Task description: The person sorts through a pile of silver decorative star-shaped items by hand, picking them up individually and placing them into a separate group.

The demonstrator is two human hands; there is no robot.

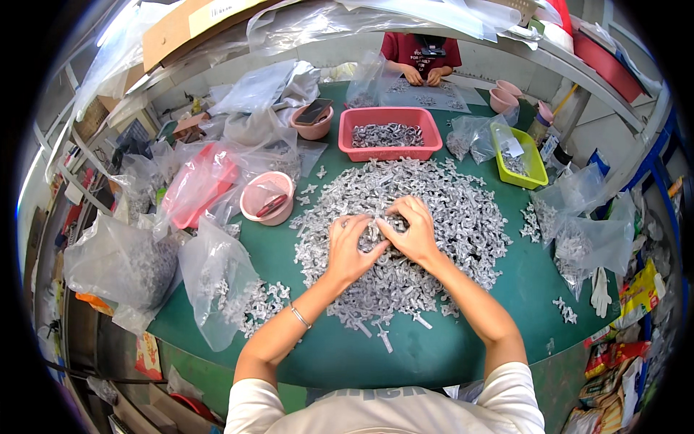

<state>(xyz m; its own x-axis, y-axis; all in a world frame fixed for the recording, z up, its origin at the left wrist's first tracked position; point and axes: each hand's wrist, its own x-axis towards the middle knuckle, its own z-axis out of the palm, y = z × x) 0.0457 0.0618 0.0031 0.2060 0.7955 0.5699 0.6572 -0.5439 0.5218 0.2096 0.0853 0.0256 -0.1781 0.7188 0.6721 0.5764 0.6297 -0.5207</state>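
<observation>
Green worktop [463, 347] curves across the room, its near edge just in front of the person's pale shirt [390, 416]. Close to that edge, a clear bag [213, 278] of small parts slumps at left, and a white glove [600, 293] lies at far right. Both bare forearms reach inward, a bracelet [298, 316] on the left wrist. Left hand [352, 244] and right hand [413, 230] meet over the middle of a broad heap of silver-grey parts [455, 217], fingers curled, the tips drawn close together; whether they pinch a single part I cannot tell. Left of the heap stands a pale pink bowl [269, 220] with a red item inside. Beyond the heap sit a coral tray [390, 154] partly filled with parts and, to its right, a lime-green basket [531, 181]. At the far side, a co-worker in a dark red shirt [444, 53] handles small pieces on a pale sheet [416, 101].
</observation>
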